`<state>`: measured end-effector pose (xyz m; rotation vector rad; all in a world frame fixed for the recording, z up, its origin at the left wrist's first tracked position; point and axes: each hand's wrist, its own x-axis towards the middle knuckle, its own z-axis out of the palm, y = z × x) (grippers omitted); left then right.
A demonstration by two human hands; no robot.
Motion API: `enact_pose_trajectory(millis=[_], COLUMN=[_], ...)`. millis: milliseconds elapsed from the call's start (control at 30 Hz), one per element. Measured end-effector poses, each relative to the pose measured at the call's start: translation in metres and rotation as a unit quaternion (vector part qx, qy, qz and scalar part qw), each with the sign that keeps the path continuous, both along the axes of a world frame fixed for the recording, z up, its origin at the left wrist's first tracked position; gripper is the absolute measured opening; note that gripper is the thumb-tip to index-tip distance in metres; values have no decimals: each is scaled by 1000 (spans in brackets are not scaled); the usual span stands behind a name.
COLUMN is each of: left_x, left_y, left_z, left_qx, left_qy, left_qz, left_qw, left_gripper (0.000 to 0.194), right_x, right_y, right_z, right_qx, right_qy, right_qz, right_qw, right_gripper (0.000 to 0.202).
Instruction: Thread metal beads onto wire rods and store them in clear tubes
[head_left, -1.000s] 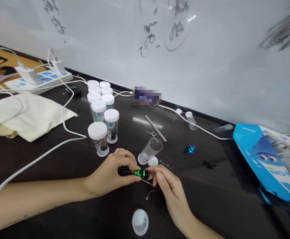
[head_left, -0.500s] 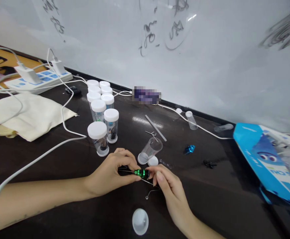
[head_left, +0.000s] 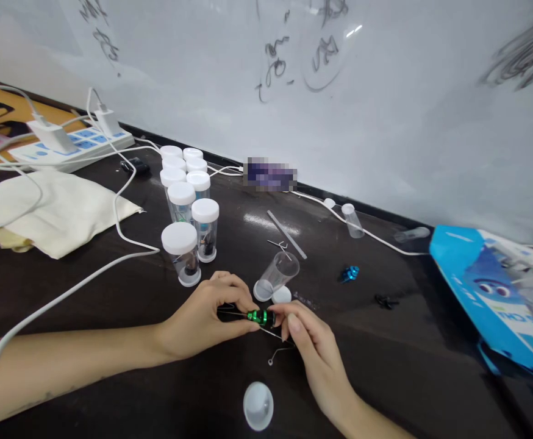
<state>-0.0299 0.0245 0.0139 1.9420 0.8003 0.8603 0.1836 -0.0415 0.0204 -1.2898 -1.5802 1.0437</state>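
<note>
A small shiny green-and-black cylindrical part (head_left: 260, 317) with thin wire-like legs at its left lies almost level above the table. My left hand (head_left: 211, 314) grips it from the left, thumb below and fingers above. At its black right end the fingers of my right hand (head_left: 310, 341) are closed, with the fingertips partly hidden. A thin silvery wire (head_left: 270, 333) slants from under the part towards my right hand, and a bent wire with a small loop (head_left: 271, 361) shows just below. Beyond my hands stand a tilted clear jar (head_left: 277, 277) and a white lid (head_left: 282, 296).
White-capped jars (head_left: 179, 239) with small parts stand in rows at left. An open white cup (head_left: 258, 406) sits in front. A blue metallic piece (head_left: 349, 274), black piece (head_left: 386, 301) and blue bag (head_left: 490, 292) lie right. White cable (head_left: 65, 291) crosses the left side, near a cream cloth (head_left: 60, 213).
</note>
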Motion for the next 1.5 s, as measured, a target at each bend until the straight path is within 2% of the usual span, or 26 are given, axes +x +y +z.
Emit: enact_pose_trajectory(millis=[1500], left_x=[1], left_y=[1], left_z=[0], left_qx=[4], left_qy=[3], left_qz=[-5], left_qw=[1000], left_gripper=[7], right_x=[-1], right_y=[1], right_z=[2], right_qx=[5], right_qy=[-21], right_qz=[-1], right_qw=[1000], right_gripper=[26])
